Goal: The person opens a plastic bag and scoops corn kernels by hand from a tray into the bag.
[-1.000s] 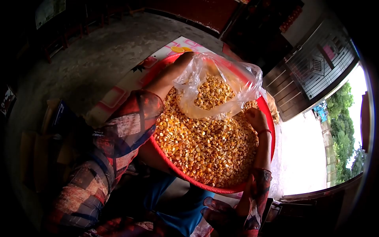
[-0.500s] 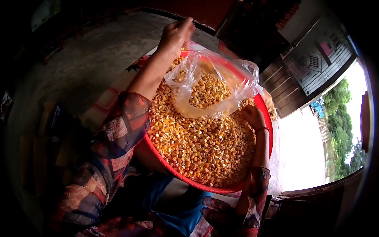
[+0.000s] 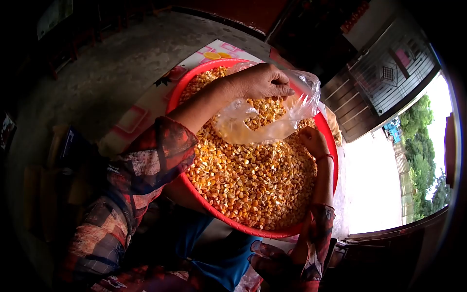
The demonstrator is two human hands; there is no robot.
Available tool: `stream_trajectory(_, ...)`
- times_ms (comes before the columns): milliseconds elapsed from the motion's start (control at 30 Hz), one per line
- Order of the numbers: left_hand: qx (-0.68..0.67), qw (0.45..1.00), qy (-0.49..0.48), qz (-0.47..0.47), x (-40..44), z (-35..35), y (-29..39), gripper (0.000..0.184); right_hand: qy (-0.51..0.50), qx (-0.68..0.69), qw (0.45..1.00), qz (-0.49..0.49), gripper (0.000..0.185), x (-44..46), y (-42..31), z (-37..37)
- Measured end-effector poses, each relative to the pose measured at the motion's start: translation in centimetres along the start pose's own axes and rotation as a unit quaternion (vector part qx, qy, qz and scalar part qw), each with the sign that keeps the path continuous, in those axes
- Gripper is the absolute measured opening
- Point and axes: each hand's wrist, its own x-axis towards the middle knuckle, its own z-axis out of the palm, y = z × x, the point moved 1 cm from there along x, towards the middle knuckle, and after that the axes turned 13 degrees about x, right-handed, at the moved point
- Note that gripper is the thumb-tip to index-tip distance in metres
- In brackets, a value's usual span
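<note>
A wide red basin [image 3: 219, 220] holds a deep heap of loose yellow-orange corn kernels [image 3: 245, 182]. On the heap lies a clear plastic bag [image 3: 266, 137], its mouth spread and kernels inside. My left hand [image 3: 262, 82] hangs over the bag's mouth, fingers curled down with thumb and fingertips close together. Whatever those fingertips hold is hidden. At the basin's right side, my right hand [image 3: 314, 140] rests on the kernels beside the bag, its fingers bent inward. The palm faces away, so its contents do not show.
Under the basin is a surface with a pink-and-white patterned cover [image 3: 134, 119]. Concrete floor [image 3: 121, 53] stretches to the far left. A metal gate [image 3: 384, 73] and bright doorway stand at the right. My knees in blue cloth [image 3: 221, 263] are just below the basin.
My left hand has come from beyond the basin's far left rim, moving right and nearer, to over the bag's mouth. My right hand has barely shifted.
</note>
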Motion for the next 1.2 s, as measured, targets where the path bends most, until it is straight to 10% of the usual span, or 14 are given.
stream_trajectory(200,-0.129,0.991,0.013,0.011,-0.1,-0.4,-0.5,0.028,0.002,-0.002,1.000,-0.009,0.018,0.1,0.3,0.1)
stream_trajectory(533,-0.023,0.890,0.440,-0.120,-1.2,-4.7,-8.2,0.021,0.009,-0.014,1.000,-0.013,0.018,0.1,0.1,0.0)
stream_trajectory(700,0.167,0.961,0.145,-0.168,-1.6,-2.3,-12.2,0.015,0.004,-0.006,1.000,-0.006,0.018,0.1,0.4,0.2)
stream_trajectory(733,-0.277,0.926,0.255,-0.038,-6.6,-0.6,-5.3,0.034,0.005,-0.006,1.000,-0.006,0.018,0.1,0.5,0.2)
stream_trajectory(800,-0.408,0.886,0.185,-0.123,-7.9,-0.5,-6.0,0.042,0.004,0.009,1.000,-0.002,0.018,0.1,0.6,0.3)
stream_trajectory(1200,-0.516,0.816,0.192,-0.176,-8.9,-0.3,-2.1,0.039,0.007,0.010,1.000,0.000,0.016,-0.4,-0.9,0.1)
